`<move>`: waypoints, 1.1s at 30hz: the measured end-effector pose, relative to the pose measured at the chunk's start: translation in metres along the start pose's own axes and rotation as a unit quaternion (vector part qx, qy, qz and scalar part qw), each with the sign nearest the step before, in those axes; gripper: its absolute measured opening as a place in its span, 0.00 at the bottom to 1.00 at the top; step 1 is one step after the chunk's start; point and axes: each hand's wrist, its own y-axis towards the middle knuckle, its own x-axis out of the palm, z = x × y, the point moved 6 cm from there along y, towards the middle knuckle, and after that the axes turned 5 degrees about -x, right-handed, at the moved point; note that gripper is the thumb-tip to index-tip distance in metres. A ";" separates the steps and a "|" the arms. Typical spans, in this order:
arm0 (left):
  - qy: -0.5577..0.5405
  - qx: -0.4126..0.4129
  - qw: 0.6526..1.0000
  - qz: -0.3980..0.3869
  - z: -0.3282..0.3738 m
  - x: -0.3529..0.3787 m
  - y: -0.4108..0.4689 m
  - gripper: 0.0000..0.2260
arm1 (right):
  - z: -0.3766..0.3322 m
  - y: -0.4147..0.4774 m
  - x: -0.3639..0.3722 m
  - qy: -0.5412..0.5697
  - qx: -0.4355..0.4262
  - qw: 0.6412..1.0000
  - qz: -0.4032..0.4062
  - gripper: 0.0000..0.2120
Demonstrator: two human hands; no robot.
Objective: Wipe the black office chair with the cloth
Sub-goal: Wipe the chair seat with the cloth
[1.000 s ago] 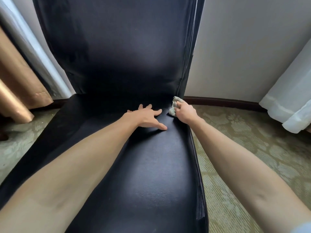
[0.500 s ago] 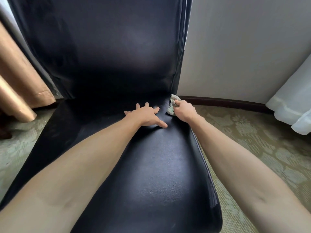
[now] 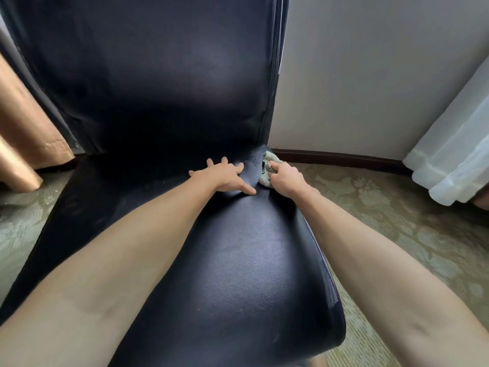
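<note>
The black office chair [image 3: 238, 260] fills the middle of the view, its glossy seat running toward me and its tall backrest standing behind. My left hand [image 3: 225, 176] lies flat on the back of the seat with fingers spread. Just to its right, my right hand [image 3: 285, 178] grips a small crumpled pale green cloth [image 3: 267, 168] and presses it against the seat's rear right corner, where seat and backrest meet. A faint damp sheen shows on the leather beside the cloth.
A light wall with a dark baseboard [image 3: 338, 157] stands behind the chair. White sheer curtain [image 3: 449, 154] hangs at the right, tan and grey curtains [image 3: 29, 133] at the left. Patterned greenish carpet [image 3: 383, 221] surrounds the chair.
The view has shifted a little, so the chair sits further left in the frame. My right hand keeps rubbing the cloth at the rear right corner; my left hand stays flat.
</note>
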 end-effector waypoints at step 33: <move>0.065 0.149 0.985 0.054 0.023 0.029 -0.061 0.27 | 0.008 -0.112 0.003 -0.032 0.117 0.990 0.072 0.17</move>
